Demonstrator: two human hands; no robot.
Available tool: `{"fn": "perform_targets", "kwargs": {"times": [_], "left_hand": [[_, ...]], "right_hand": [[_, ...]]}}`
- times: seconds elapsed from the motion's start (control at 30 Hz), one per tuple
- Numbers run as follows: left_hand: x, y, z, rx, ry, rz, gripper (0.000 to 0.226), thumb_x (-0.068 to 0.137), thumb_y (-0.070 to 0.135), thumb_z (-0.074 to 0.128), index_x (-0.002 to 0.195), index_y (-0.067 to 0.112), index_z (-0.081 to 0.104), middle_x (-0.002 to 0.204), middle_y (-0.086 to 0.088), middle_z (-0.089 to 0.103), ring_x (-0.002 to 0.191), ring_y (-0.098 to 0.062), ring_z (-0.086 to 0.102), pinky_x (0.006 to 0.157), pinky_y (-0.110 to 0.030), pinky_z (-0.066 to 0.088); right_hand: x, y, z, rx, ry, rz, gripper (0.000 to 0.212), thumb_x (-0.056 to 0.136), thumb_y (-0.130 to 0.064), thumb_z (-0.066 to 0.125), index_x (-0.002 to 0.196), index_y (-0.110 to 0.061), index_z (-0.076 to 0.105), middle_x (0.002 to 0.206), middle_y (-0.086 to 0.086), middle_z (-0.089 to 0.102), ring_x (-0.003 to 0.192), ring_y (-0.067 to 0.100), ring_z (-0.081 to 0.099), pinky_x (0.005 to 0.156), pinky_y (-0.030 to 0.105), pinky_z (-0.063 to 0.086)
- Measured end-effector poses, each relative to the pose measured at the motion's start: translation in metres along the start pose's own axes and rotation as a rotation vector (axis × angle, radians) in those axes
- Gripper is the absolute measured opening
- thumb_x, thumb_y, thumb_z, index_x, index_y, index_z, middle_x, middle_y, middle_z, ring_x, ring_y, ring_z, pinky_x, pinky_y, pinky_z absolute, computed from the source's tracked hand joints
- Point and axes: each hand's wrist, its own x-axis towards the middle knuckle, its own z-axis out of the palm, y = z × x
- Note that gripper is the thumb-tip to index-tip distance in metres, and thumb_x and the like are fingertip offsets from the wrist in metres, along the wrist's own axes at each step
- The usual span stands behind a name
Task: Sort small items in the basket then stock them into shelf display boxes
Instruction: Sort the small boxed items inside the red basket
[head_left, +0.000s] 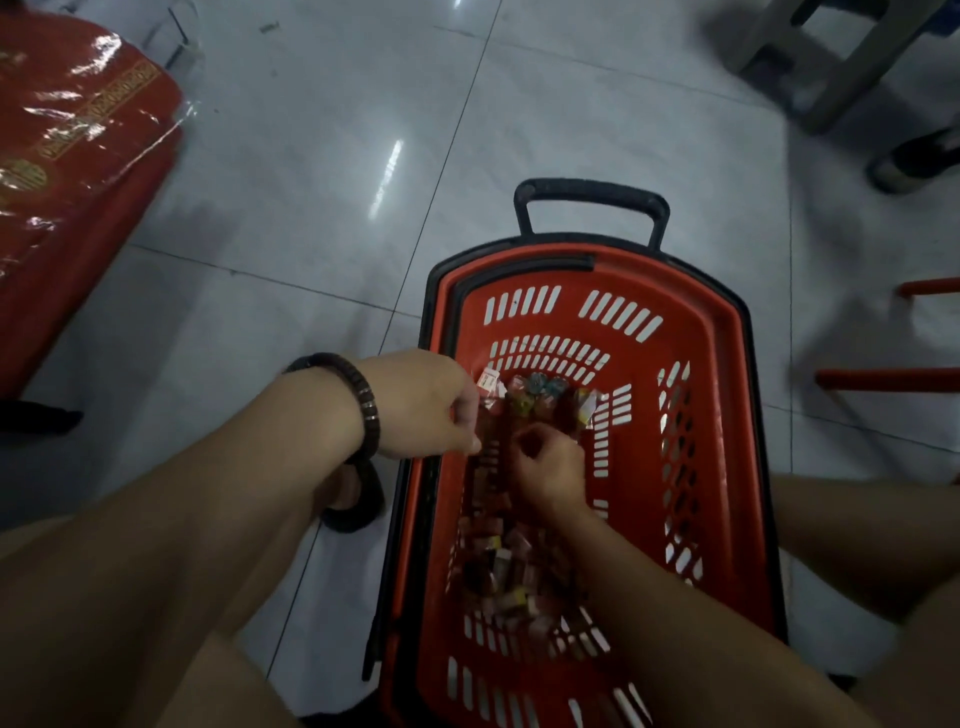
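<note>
- Small items (511, 566) in shiny wrappers lie in a pile on the bottom of a red basket (719, 395), mostly in the near half.
- The basket stands on a pale tiled floor (311, 208), between the person's bare knees.
- It has a black rim and a black handle (592, 193) that sticks up at the far end.
- The left hand (423, 405) reaches in over the left side of the basket.
- Its fingers are curled round one end of a bunch of clear packets (524, 397), held up above the basket bottom.
- The bunch runs to the right across the basket, and some packets have white and yellow labels.
- A dark bead bracelet (363, 402) sits on the left wrist.
- The right hand (545, 465) is lower in the basket, just beside the bunch and above the pile.
- Its fingers are curled in, but the picture is too blurry to tell if they hold anything.
- A big red package (78, 171) in clear wrap lies on the floor at the far left.
- Grey stool legs (831, 67) and a dark shoe (914, 161) are at the far right.
- Two red bars (883, 379) show at the right edge.
</note>
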Motion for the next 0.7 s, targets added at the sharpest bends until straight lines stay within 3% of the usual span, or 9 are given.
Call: {"fn": "perform_targets", "kwargs": {"times": [0.07, 0.1, 0.2, 0.27, 0.33, 0.47, 0.57, 0.7], "left_hand": [[-0.004, 0.006, 0.014, 0.054, -0.072, 0.013, 0.015, 0.093, 0.042, 0.076, 0.102, 0.031, 0.071, 0.086, 0.018, 0.056, 0.077, 0.000, 0.052, 0.067, -0.019, 0.041], [-0.006, 0.009, 0.020, 0.077, -0.081, 0.011, 0.021, 0.092, 0.037, 0.079, 0.109, 0.032, 0.068, 0.086, 0.018, 0.051, 0.077, -0.001, 0.049, 0.069, -0.019, 0.042], [-0.010, 0.015, 0.028, 0.128, -0.080, -0.018, 0.047, 0.088, 0.019, 0.084, 0.127, 0.033, 0.061, 0.086, 0.017, 0.039, 0.085, -0.006, 0.045, 0.077, -0.021, 0.044], [-0.011, 0.015, 0.029, 0.140, -0.071, -0.023, 0.055, 0.087, 0.013, 0.084, 0.131, 0.033, 0.059, 0.087, 0.017, 0.037, 0.097, -0.010, 0.048, 0.080, -0.022, 0.046], [-0.011, 0.014, 0.031, 0.150, -0.049, -0.017, 0.057, 0.087, 0.011, 0.083, 0.133, 0.034, 0.059, 0.089, 0.017, 0.038, 0.103, -0.011, 0.049, 0.084, -0.023, 0.048], [-0.008, 0.014, 0.035, 0.187, -0.023, -0.001, 0.056, 0.090, 0.012, 0.080, 0.136, 0.033, 0.056, 0.094, 0.014, 0.045, 0.101, -0.012, 0.048, 0.083, -0.024, 0.046], [-0.005, 0.017, 0.033, 0.205, -0.013, -0.005, 0.056, 0.096, 0.012, 0.074, 0.143, 0.030, 0.051, 0.128, 0.004, 0.057, 0.115, -0.016, 0.055, 0.089, -0.025, 0.047], [-0.001, 0.021, 0.030, 0.220, -0.061, -0.005, 0.058, 0.099, 0.012, 0.070, 0.149, 0.028, 0.044, 0.141, 0.000, 0.053, 0.126, -0.021, 0.055, 0.100, -0.029, 0.048]], "right_hand": [[-0.006, 0.023, 0.007, -0.169, -0.222, -0.011, 0.022, 0.089, -0.025, 0.080, 0.111, -0.023, 0.077, 0.103, -0.006, 0.076, 0.097, 0.012, 0.073, 0.065, 0.006, 0.046], [-0.008, 0.031, 0.013, -0.229, -0.313, -0.036, 0.038, 0.085, -0.030, 0.085, 0.120, -0.023, 0.073, 0.116, -0.002, 0.074, 0.107, 0.017, 0.072, 0.077, 0.013, 0.052], [-0.018, 0.044, 0.033, -0.347, -0.487, -0.094, 0.092, 0.077, -0.045, 0.090, 0.154, -0.025, 0.045, 0.152, 0.009, 0.040, 0.136, 0.029, 0.052, 0.115, 0.035, 0.046], [-0.023, 0.049, 0.046, -0.401, -0.579, -0.115, 0.114, 0.078, -0.046, 0.090, 0.166, -0.025, 0.021, 0.163, 0.013, 0.016, 0.145, 0.039, 0.043, 0.121, 0.043, 0.042], [-0.025, 0.054, 0.058, -0.458, -0.601, -0.154, 0.124, 0.080, -0.043, 0.088, 0.169, -0.022, 0.005, 0.167, 0.014, 0.002, 0.148, 0.043, 0.039, 0.121, 0.045, 0.041], [-0.022, 0.051, 0.069, -0.475, -0.590, -0.160, 0.139, 0.073, -0.041, 0.093, 0.169, -0.022, -0.005, 0.168, 0.013, 0.000, 0.147, 0.045, 0.040, 0.119, 0.047, 0.044], [-0.014, 0.040, 0.074, -0.524, -0.636, -0.079, 0.147, 0.069, -0.049, 0.093, 0.167, -0.033, -0.016, 0.171, 0.010, -0.003, 0.151, 0.045, 0.033, 0.123, 0.050, 0.038], [-0.009, 0.031, 0.079, -0.573, -0.683, -0.024, 0.143, 0.066, -0.054, 0.093, 0.166, -0.033, -0.007, 0.166, 0.016, 0.017, 0.151, 0.045, 0.031, 0.123, 0.056, 0.037]]}}
